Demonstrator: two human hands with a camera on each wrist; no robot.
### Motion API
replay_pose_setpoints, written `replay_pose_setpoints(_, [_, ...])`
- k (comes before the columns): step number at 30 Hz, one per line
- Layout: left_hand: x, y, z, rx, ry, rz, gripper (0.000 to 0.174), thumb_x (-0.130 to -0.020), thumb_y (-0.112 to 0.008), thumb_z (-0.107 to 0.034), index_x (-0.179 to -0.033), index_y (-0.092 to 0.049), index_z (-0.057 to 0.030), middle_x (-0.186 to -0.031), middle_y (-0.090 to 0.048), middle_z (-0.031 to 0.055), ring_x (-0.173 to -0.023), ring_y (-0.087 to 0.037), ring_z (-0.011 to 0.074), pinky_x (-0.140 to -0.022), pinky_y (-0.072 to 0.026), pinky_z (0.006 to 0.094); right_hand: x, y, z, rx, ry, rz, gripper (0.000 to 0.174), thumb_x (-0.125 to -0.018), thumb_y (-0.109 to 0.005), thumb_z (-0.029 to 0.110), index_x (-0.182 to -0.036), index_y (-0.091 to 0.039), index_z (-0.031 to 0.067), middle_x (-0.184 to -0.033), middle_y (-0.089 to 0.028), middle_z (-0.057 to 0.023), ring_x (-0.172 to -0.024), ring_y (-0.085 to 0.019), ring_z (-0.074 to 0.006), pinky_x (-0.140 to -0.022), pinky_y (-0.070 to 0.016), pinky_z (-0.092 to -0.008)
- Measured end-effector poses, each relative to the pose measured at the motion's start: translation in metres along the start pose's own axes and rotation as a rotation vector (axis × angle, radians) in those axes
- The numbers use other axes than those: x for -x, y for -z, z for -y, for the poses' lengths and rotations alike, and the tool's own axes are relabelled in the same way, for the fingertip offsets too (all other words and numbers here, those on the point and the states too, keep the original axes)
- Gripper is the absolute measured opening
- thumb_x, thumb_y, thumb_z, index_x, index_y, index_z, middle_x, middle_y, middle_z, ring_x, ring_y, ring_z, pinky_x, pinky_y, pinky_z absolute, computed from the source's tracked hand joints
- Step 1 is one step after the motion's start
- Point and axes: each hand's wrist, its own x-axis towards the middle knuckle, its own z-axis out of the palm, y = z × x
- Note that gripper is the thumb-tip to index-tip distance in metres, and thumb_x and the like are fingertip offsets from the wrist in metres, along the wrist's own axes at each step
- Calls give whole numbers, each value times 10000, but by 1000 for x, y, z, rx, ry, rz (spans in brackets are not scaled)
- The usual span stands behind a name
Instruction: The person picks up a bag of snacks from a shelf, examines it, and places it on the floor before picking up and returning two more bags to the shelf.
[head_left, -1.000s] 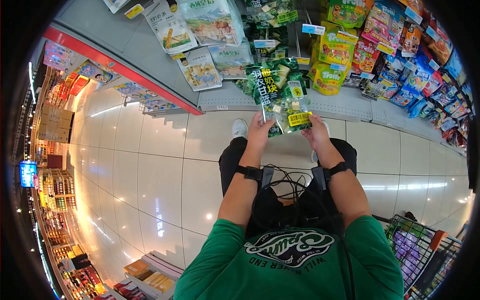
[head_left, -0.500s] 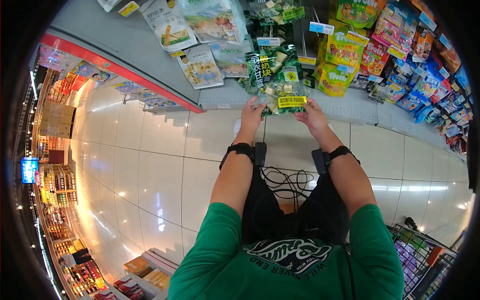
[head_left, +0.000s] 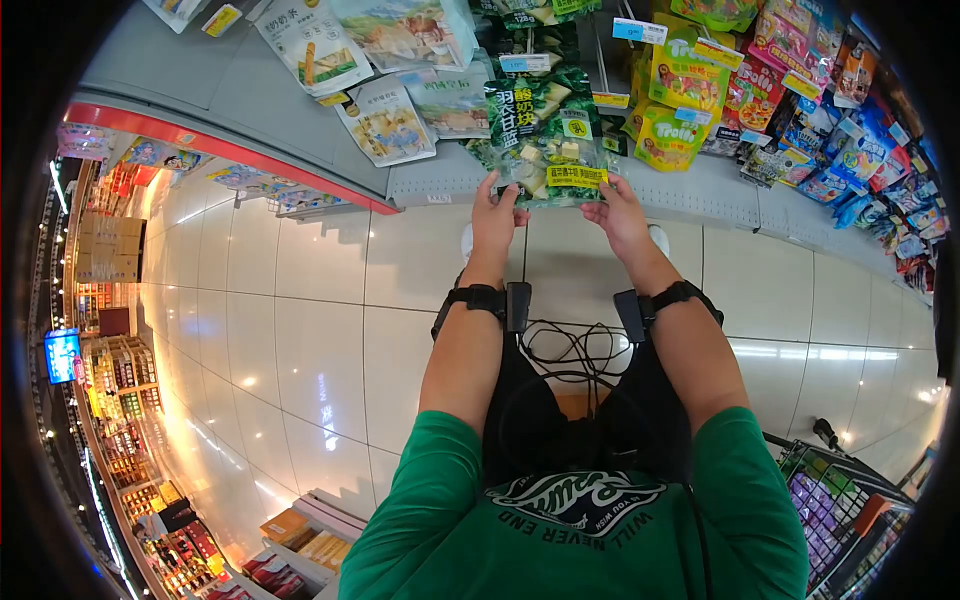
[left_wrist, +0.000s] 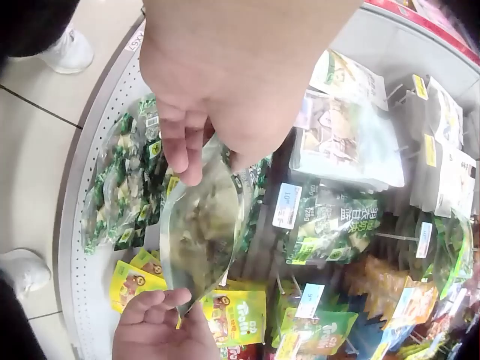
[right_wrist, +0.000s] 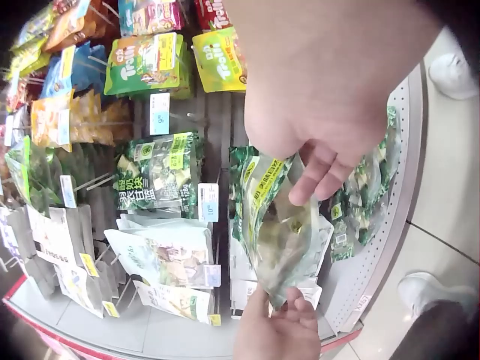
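Note:
A dark green snack bag (head_left: 545, 135) with yellow and white lettering is held in front of the shelf, at its lower end by both hands. My left hand (head_left: 495, 222) pinches the lower left corner. At the lower right corner, my right hand (head_left: 622, 215) grips beside a yellow label. The left wrist view shows the bag's pale, see-through back (left_wrist: 199, 225) stretched between the two hands. More green bags (right_wrist: 161, 172) of the same kind hang close by on hooks.
White and pale blue pouches (head_left: 385, 120) are at the left of the shelf. Bright Trolli candy bags (head_left: 672, 135) hang to the right. Several green bags (left_wrist: 120, 184) lie on the grey bottom shelf. A wire cart (head_left: 835, 520) stands at the lower right.
Both hands have moved forward and up with the green bag, away from the body and closer to the hanging bags. The view has shifted slightly.

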Motion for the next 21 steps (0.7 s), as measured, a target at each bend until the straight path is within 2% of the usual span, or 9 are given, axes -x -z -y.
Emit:
replay_pose_setpoints(3, [-5,-2,2,91,0,12,566,-870,-608,-150,-1362,-343,-61,-876,-579,111,-535,-604,162,-455,-486,262,-2,-1,3,-10,2,-23,302,-945,-463,154,-1235,-399,101,-1021,-568,-84,-753,-626,-196,-669,-515,-310])
replay_pose_setpoints(4, [-6,-2,1,92,0,14,566,-870,-608,-150,-1362,-343,-61,-876,-579,111,-535,-604,162,-455,-486,262,-3,-1,3,-9,3,-25,302,-945,-463,154,-1235,-399,101,-1021,-568,-84,-753,-626,-196,-669,-515,-310])
replay_pose_setpoints(6, [-6,-4,1,48,3,2,541,-883,-606,-171,-1357,-361,-79,-859,-564,90,-602,-603,156,-527,-503,259,-5,0,4,-13,0,-21,301,-944,-468,152,-1233,-401,101,-1014,-569,-81,-751,-625,-194,-667,-513,-307])
replay_pose_setpoints(21, [-1,-11,-11,83,10,-72,478,-853,-606,-135,-1294,-422,-133,-843,-528,51,-553,-537,117,-492,-444,249,-1,-11,11,-51,1,-27,265,-950,-452,147,-1209,-420,103,-950,-572,-72,-680,-593,-167,-634,-506,-289])
